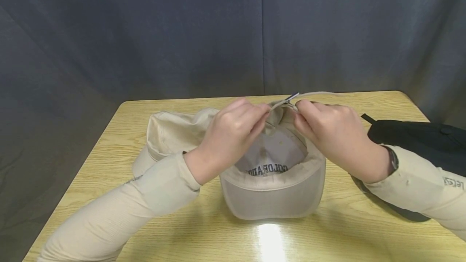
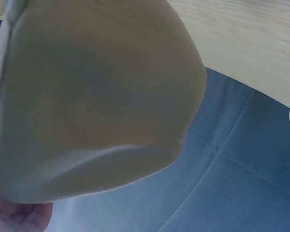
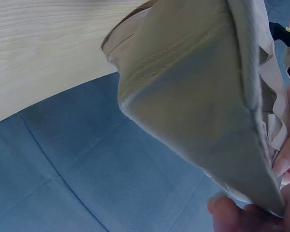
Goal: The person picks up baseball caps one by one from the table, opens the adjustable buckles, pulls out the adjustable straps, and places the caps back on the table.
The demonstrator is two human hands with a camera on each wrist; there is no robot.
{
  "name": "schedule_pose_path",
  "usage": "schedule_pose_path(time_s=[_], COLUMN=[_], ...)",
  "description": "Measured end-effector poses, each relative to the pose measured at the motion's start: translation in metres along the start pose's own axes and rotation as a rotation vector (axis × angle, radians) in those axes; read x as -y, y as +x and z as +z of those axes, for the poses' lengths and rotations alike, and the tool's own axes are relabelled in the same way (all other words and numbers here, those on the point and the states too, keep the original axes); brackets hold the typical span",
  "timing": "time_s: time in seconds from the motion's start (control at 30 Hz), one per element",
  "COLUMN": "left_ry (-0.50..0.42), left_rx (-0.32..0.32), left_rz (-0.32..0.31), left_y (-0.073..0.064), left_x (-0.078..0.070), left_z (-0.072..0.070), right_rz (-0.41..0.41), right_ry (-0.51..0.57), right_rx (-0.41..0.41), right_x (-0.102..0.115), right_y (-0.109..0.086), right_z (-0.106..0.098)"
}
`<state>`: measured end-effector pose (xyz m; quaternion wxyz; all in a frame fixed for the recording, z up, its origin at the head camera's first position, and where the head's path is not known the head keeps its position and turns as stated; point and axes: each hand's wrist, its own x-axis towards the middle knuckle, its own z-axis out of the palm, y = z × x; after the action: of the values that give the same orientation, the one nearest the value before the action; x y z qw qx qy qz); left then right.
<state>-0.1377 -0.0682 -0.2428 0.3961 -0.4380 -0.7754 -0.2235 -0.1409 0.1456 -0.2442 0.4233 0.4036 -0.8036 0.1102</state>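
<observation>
A beige cap [image 1: 273,201] stands with its brim toward me and its hollow inside showing. Dark lettering reads mirrored through the front panel. At its far edge, my left hand [image 1: 233,136] pinches one side of the back strap [image 1: 279,103], while my right hand [image 1: 333,138] pinches the other side. A loose strap end trails off to the right above my right hand. In the left wrist view the cap's crown [image 2: 96,96] covers most of the picture, with fingertips [image 2: 26,217] at its lower edge. The right wrist view shows the crown [image 3: 183,96] and fingers [image 3: 241,217] holding its rim.
Another beige cap [image 1: 174,130] lies behind my left forearm, partly hidden. On the right, a black cap [image 1: 407,138] lies partly under my right sleeve. The wooden table [image 1: 174,229] ends at a dark grey cloth backdrop [image 1: 200,31].
</observation>
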Motion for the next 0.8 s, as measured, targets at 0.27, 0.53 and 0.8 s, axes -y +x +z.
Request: schedule_pose_path(time_s=[0.27, 0.53, 0.8], left_ry=[0.004, 0.0, -0.002], left_rx=[-0.004, -0.009, -0.014], left_rz=[-0.02, -0.007, -0.008], left_y=[-0.0018, -0.002, -0.0026], left_x=[0.0008, 0.0008, 0.0012], left_z=[-0.0019, -0.0027, -0.0023], right_rz=[0.001, 0.005, 0.003], right_ry=[-0.002, 0.006, 0.01], right_rx=[-0.003, -0.003, 0.007], right_x=[0.0004, 0.0006, 0.0004], right_y=[-0.0008, -0.0006, -0.0006], right_z=[-0.0008, -0.001, -0.0018])
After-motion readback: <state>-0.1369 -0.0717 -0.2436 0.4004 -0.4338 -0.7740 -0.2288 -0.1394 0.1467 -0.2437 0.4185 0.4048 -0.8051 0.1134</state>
